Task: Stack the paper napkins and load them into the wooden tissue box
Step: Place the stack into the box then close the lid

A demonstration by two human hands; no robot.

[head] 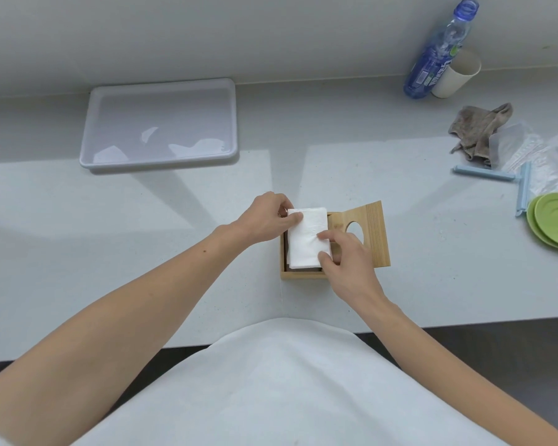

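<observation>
A stack of white paper napkins point(306, 235) lies over the open top of the wooden tissue box point(298, 274) near the counter's front middle. The box's lid point(371, 233), with a round hole, stands tilted open to the right. My left hand point(266, 217) pinches the stack's far left corner between thumb and fingers. My right hand point(345, 255) pinches the stack's near right edge, with the thumb on the near side. The napkins hide most of the box's inside.
A white plastic tray point(161, 91) sits at the back left. At the right are a blue bottle point(438, 53), a paper cup point(458, 75), a grey rag point(477, 127), clear bags with blue clips point(487, 173) and green saucers point(554, 220). The counter's front edge runs close to my body.
</observation>
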